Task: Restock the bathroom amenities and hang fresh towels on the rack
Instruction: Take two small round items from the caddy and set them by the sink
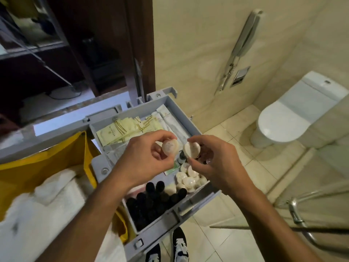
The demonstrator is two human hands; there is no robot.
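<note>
My left hand [145,154] pinches a round wrapped soap [170,146] above the grey cart tray [194,121]. Beside it, my right hand [213,159] pinches a second round wrapped soap [191,149]; the two soaps are close together, nearly touching. Below them in the tray lies a pile of several more wrapped soaps [188,179], a cluster of dark small bottles [151,201], and pale yellow amenity packets [122,131] at the far end. White towels or linen [39,210] lie in the yellow bag [43,163] at the left.
A white toilet [294,114] stands at the right against the tiled wall, with a wall phone [243,42] above. A glass shower door with a metal handle [294,210] is at lower right. A dark wooden door frame [139,44] rises behind the cart. My shoes [179,244] stand below the tray.
</note>
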